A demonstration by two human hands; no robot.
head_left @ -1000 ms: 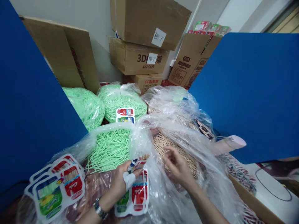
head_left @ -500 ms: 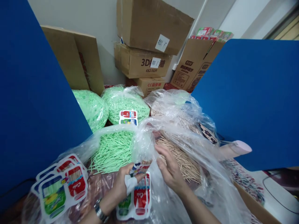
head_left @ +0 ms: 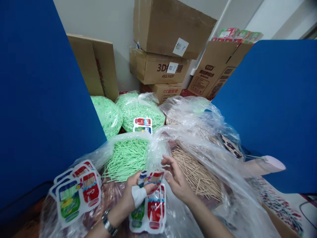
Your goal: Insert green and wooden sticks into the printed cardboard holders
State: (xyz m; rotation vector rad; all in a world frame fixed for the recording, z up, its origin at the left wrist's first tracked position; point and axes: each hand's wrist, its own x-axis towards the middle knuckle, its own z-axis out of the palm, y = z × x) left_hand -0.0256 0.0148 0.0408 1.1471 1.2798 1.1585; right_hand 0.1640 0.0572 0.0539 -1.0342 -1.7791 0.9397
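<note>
My left hand, with white tape around the thumb, grips a printed bottle-shaped candy pouch with red and blue parts. Close to the pouch's right end is my right hand, fingers apart and bent; whether a fingertip touches it is unclear. Below lie more pouches, green and red with "Cola" lettering, partly covered by my left hand. Thin green sticks fill an opened plastic bag behind my left hand. Light brown sticks fill another, right of my right hand.
A stack of filled pouches lies at left on plastic. Tied bags of green sticks stand behind, one with pouches on top. Cardboard boxes are stacked at the back. Blue panels flank both sides. A pale cylinder lies at right.
The view has shifted, so the scene sits farther right. My right hand has come nearer the held pouch, whose printed side now shows more. Brown stick ends seen at its mouth earlier are less visible.
</note>
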